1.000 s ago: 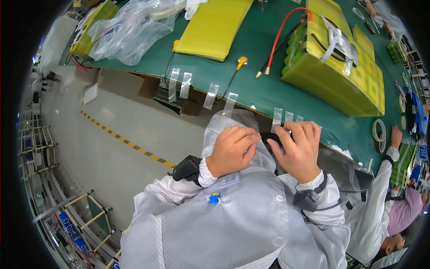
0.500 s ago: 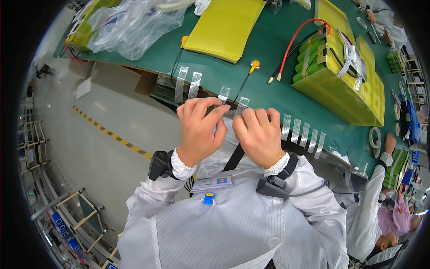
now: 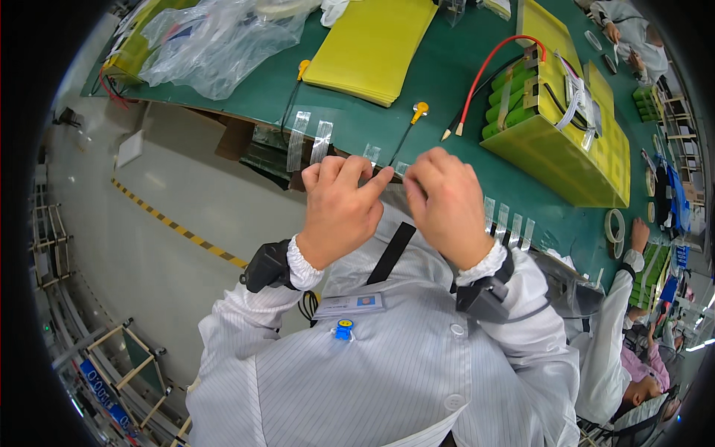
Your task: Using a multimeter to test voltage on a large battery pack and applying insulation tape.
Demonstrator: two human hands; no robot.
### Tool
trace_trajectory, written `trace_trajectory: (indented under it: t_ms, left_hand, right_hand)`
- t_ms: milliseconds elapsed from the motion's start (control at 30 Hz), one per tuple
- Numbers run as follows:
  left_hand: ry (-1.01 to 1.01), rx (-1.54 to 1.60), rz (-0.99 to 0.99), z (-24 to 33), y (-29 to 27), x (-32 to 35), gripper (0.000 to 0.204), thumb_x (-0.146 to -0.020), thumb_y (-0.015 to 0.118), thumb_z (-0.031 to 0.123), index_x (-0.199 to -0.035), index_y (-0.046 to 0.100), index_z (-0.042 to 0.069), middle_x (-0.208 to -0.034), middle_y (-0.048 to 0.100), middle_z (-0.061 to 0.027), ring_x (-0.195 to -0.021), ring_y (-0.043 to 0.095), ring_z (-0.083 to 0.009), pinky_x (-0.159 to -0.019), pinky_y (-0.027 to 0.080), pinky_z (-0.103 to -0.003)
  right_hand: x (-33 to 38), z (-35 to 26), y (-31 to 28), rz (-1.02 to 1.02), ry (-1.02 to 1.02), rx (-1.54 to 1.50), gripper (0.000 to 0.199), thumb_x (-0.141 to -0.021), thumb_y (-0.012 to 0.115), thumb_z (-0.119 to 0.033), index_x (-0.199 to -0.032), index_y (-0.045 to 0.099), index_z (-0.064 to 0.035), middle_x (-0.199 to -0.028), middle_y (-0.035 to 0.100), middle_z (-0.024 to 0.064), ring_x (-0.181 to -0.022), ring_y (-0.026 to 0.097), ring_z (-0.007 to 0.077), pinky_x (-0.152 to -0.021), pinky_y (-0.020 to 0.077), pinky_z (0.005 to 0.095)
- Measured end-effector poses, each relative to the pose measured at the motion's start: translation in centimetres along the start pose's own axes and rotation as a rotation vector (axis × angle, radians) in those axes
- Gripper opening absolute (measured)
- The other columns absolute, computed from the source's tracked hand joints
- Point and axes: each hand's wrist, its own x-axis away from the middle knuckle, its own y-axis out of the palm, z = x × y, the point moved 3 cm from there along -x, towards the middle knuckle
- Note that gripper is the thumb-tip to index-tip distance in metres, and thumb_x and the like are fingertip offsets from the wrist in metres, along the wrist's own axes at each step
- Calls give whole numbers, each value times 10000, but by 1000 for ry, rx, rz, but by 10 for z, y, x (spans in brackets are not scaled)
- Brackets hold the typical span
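Several short strips of clear tape point(image 3: 322, 141) hang from the front edge of the green-topped table point(image 3: 246, 104). My left hand point(image 3: 342, 205) is at that edge, its fingers curled and the index finger reaching toward my right hand. My right hand point(image 3: 450, 205) is closed, fingertips bent down beside another tape strip point(image 3: 402, 168). Whatever lies between the fingertips of either hand is hidden or too small to make out. More tape strips point(image 3: 515, 227) hang to the right of my right hand, which covers part of the row.
A battery pack point(image 3: 555, 141) with green cells, yellow boards and red and black leads stands at right. Yellow sheets point(image 3: 369, 48) lie stacked behind my hands, near a plastic bag point(image 3: 223, 45). Yellow-ended cords point(image 3: 419, 112) and tape rolls point(image 3: 615, 227) rest nearby. Co-workers sit at right.
My right hand has shifted right and turned, its fingertips rising slightly and covering more of the right-hand strips. My left index finger has straightened toward it.
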Motion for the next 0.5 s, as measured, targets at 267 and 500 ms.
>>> trace_trajectory:
  t_ms: [267, 500]
  left_hand:
    - [79, -90, -7, 0, 7, 0, 399, -704, 721, 79, -1091, 760, 170, -963, 579, 6, -945, 508, -219, -843, 311, -416]
    - [145, -85, -19, -1, 6, -9, 313, -701, 729, 85, -1001, 756, 169, -910, 547, 13, -914, 507, -208, -813, 305, -410]
  right_hand:
    - [-20, 16, -10, -277, 225, -62, 108, -907, 647, -103, -882, 603, -8, -795, 677, 183, -767, 645, 416, -681, 488, 483]
    - [-28, 22, -15, -277, 186, -90, 125, -892, 639, -95, -897, 580, 16, -751, 674, 226, -770, 666, 436, -688, 505, 528]
